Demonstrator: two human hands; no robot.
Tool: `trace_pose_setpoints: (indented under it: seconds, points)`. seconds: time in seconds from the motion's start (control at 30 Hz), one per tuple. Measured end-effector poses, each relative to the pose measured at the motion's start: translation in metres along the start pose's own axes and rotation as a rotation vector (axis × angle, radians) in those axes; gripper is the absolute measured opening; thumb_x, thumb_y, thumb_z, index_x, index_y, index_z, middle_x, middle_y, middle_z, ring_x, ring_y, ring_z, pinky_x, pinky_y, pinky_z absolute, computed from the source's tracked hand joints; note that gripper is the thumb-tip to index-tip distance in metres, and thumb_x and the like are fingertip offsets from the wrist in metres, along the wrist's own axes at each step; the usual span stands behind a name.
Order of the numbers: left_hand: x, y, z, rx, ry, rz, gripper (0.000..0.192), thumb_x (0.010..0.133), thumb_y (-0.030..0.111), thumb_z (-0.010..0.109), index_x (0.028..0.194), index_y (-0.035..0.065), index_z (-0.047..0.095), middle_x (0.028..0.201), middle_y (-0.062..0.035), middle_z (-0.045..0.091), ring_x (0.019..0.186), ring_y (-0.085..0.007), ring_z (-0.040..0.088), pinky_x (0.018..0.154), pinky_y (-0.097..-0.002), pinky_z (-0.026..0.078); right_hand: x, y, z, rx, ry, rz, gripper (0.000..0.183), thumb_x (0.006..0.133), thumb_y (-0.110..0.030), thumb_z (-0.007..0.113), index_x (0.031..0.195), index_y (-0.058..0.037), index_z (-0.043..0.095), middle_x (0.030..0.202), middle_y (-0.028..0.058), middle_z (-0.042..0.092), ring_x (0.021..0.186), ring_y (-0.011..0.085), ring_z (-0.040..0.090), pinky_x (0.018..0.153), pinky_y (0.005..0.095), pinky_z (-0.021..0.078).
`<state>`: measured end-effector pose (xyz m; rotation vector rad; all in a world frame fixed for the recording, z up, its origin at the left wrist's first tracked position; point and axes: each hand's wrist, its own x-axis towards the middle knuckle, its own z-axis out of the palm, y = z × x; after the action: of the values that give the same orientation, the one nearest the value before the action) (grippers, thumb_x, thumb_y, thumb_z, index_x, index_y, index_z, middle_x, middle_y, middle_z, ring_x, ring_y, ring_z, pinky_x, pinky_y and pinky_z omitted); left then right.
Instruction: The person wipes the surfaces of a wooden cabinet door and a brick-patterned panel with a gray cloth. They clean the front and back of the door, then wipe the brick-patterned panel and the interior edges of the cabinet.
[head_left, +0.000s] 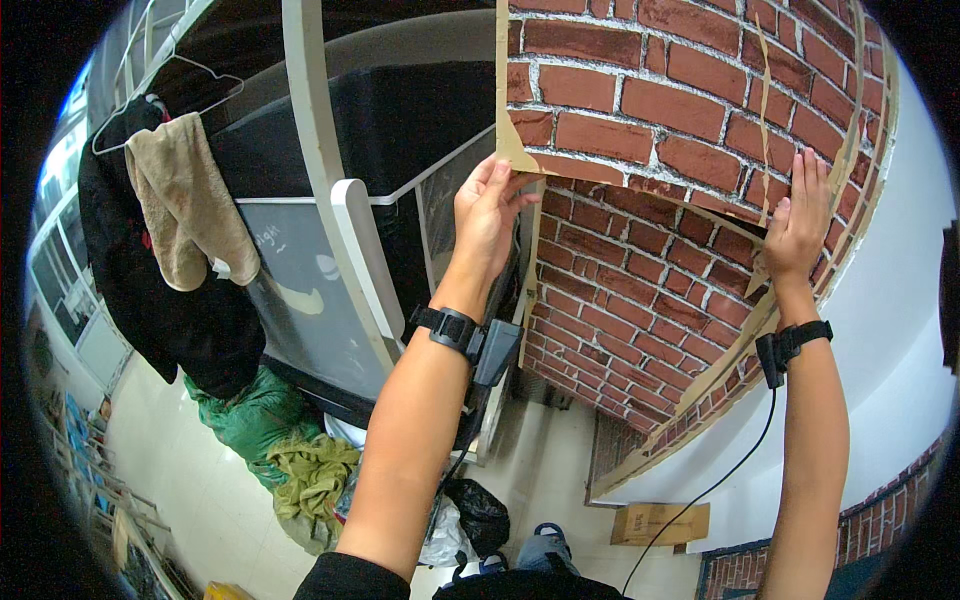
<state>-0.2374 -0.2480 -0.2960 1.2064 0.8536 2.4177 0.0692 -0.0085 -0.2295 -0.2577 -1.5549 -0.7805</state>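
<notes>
Before me a brick-print sheet (637, 97) hangs over another brick-print surface (622, 285) lower down. Tape, tan in colour, runs along its left edge, and a folded flap of tape (517, 150) covers its lower left corner. My left hand (491, 210) pinches that corner between thumb and fingers. At the lower right of the same sheet, my right hand (799, 217) lies flat against the print, fingers pointing up. A dark gap shows under the sheet's lower edge near this hand. Both wrists wear black straps with small cabled devices.
On the left stands a metal bed frame (307, 97) with dark fabric panels. A beige towel (191, 202) and black clothing (172, 315) hang there. Green bags (255, 420), a black plastic bag (476, 517) and a cardboard box (660, 523) sit on the floor. A white wall (892, 300) curves along the right.
</notes>
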Motion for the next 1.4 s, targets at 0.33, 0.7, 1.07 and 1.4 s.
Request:
trace_pose_setpoints:
  seconds: [0.33, 0.7, 1.07, 1.4]
  points:
    - [-0.008, 0.004, -0.004, -0.04, 0.094, -0.061, 0.041, 0.106, 0.048, 0.052, 0.106, 0.0086, 0.062, 0.08, -0.005, 0.065, 0.095, -0.0244, 0.07, 0.085, -0.0399, 0.053, -0.002, 0.002, 0.002, -0.019, 0.008, -0.004, 0.057, 0.093, -0.006, 0.047, 0.15, -0.0034, 0.05, 0.158, 0.0124, 0.046, 0.149, 0.033, 0.037, 0.124, 0.0484, 0.0269]
    - [0.03, -0.002, 0.016, 0.057, 0.181, -0.156, 0.032, 0.11, 0.035, 0.045, 0.099, 0.0085, 0.059, 0.097, -0.0086, 0.065, 0.094, -0.0246, 0.066, 0.082, -0.0411, 0.052, -0.01, -0.005, 0.007, -0.233, -0.205, 0.038, 0.058, 0.09, -0.009, 0.059, 0.148, -0.0096, 0.053, 0.158, 0.0053, 0.048, 0.147, 0.0209, 0.042, 0.122, 0.0462, 0.0299]
    - [0.045, -0.059, 0.057, -0.059, 0.079, -0.211, 0.022, 0.107, 0.022, 0.048, 0.095, 0.0063, 0.057, 0.082, -0.0076, 0.064, 0.077, -0.0207, 0.066, 0.071, -0.0344, 0.055, -0.011, -0.007, 0.007, 0.093, -0.449, 0.108, 0.005, 0.082, -0.01, 0.068, 0.084, -0.0069, 0.072, 0.087, 0.0099, 0.072, 0.088, 0.027, 0.07, 0.078, 0.0391, 0.0566]
    - [0.039, -0.114, 0.072, 1.22, -0.277, 0.587, 0.025, 0.097, 0.023, 0.062, 0.117, 0.0082, 0.07, 0.12, -0.0092, 0.068, 0.126, -0.0296, 0.055, 0.118, -0.0553, 0.023, 0.02, 0.014, 0.072, 1.205, -0.426, 1.838, 0.02, 0.096, -0.013, 0.053, 0.081, -0.0038, 0.064, 0.075, 0.0102, 0.068, 0.062, 0.0281, 0.068, 0.062, 0.0414, 0.0614]
